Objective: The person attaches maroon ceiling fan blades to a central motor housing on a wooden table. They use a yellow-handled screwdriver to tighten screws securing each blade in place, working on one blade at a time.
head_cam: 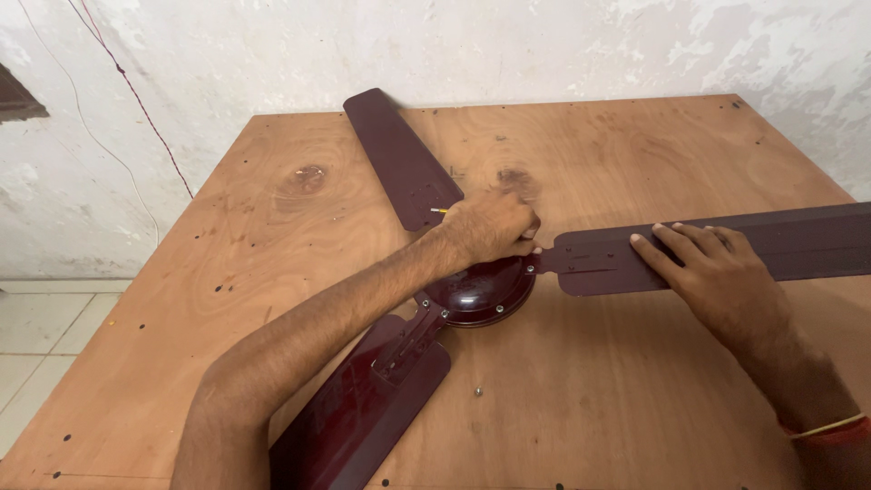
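Note:
A dark maroon ceiling fan lies on a plywood table (272, 245). Its round motor hub (479, 292) sits mid-table. One blade (363, 408) runs toward the near edge, and another blade (798, 240) stretches right. A third blade (399, 159) lies loose at the back, apart from the hub. My left hand (490, 227) is closed over a small yellow-tipped tool (438, 210), at the joint between hub and right blade. My right hand (712, 268) rests flat on the right blade, fingers spread.
A small loose screw (477, 391) lies on the table in front of the hub. A flaking white wall (544, 45) stands behind the table with a thin wire (136, 100) hanging down it. Tiled floor (36, 336) shows at the left.

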